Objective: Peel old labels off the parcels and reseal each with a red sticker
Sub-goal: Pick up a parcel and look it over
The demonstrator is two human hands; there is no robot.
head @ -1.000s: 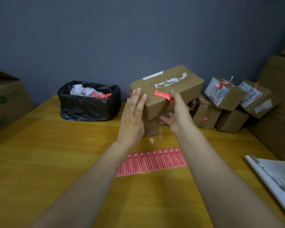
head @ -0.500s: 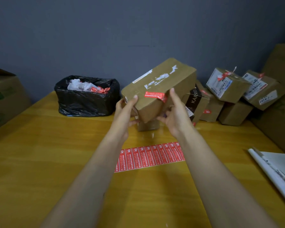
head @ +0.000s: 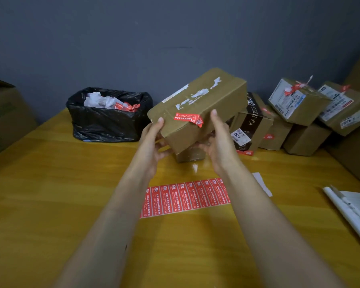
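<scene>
The brown cardboard parcel is held tilted above the yellow wooden table. White scraps of torn label show on its top face, and a crinkled red sticker is folded over its near edge (the print is too small to read). The left hand grips the near left corner and the right hand the near right side. Each shows one fingertip on the cardboard, while the other fingers curl out of sight beneath. A small taped box below is mostly hidden. The sheet of red stickers lies partly behind both forearms.
</scene>
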